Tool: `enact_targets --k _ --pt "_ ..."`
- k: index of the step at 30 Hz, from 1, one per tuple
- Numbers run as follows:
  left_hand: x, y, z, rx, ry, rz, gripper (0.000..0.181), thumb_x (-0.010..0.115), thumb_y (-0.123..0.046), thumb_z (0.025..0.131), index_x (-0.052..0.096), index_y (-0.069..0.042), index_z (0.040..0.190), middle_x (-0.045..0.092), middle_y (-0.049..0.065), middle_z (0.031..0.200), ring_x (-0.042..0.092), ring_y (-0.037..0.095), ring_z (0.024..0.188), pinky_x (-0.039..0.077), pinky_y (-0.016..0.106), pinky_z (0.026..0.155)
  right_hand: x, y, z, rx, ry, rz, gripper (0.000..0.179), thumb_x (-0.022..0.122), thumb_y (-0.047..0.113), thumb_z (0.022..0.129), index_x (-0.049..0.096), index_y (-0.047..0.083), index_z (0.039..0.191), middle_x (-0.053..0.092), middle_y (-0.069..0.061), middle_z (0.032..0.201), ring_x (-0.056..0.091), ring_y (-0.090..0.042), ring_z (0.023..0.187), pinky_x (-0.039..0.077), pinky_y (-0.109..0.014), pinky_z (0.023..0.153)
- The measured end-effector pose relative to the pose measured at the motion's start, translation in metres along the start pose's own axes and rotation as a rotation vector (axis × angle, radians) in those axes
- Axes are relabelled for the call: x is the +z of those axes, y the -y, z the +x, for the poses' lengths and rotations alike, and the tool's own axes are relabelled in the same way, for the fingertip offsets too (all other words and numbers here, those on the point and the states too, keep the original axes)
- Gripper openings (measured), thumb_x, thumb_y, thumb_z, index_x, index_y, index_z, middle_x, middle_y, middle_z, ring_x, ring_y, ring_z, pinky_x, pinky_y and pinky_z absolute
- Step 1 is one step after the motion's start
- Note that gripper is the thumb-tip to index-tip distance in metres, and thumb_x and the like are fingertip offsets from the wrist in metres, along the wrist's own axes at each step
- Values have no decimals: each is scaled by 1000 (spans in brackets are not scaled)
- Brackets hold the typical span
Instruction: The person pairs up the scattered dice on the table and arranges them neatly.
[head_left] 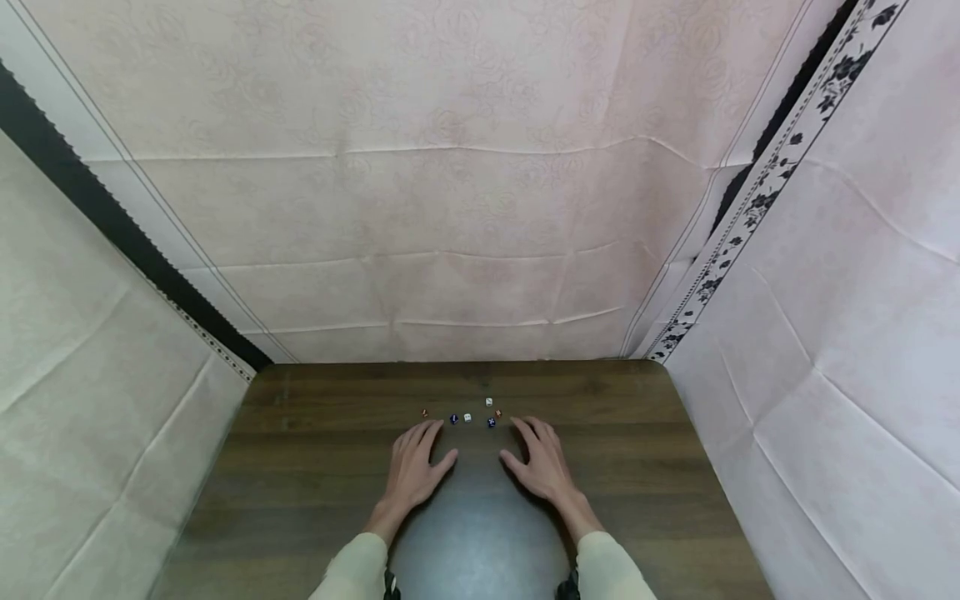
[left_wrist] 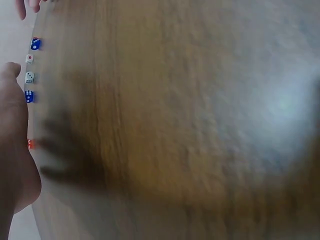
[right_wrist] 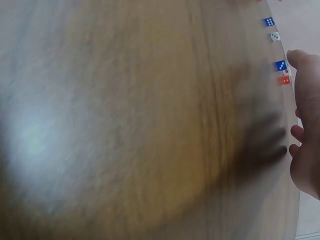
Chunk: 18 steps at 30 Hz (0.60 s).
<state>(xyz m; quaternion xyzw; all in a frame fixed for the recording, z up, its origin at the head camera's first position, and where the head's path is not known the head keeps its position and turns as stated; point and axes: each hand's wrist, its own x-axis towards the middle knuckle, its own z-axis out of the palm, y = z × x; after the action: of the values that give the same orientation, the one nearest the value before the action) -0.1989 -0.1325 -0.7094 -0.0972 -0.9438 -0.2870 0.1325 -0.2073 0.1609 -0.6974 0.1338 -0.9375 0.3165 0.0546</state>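
Several small dice lie spread across the far half of the table in the head view. On the left is a red die, then a blue die and a white die. A second group holds another white die, another red die and another blue die. My left hand is just nearer than the left dice, fingers relaxed and thumb spread, holding nothing. My right hand mirrors it beside the right group, also holding nothing. Shadows of the fingers fall on the wood in both wrist views.
The brown wooden table has rounded far corners and a bright reflection at its near middle. Pale patterned cloth hangs behind it, with more cloth on the left and right.
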Motion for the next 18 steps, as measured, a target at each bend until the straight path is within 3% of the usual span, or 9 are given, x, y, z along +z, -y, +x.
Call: enact_targets --k 4,11,18 --pt "3 -1 6 -36 3 -38 62 82 -43 104 66 -12 155 69 16 156 63 44 146 42 70 124 3 4 8 11 -1 26 66 81 43 105 60 18 163 59 -18 164 53 -43 153 48 -67 121" --pt "11 -4 16 -47 -51 -53 53 83 -37 104 71 -11 149 73 17 148 67 43 138 44 69 120 7 9 20 8 -8 38 58 83 38 104 67 16 155 67 -15 152 60 -40 142 49 -63 119" --pt "13 -7 25 -95 -20 -52 50 82 -37 105 72 -11 147 75 16 144 68 41 137 43 67 120 11 16 32 -17 -24 36 52 86 31 102 73 12 149 73 -12 139 64 -35 130 49 -60 115"
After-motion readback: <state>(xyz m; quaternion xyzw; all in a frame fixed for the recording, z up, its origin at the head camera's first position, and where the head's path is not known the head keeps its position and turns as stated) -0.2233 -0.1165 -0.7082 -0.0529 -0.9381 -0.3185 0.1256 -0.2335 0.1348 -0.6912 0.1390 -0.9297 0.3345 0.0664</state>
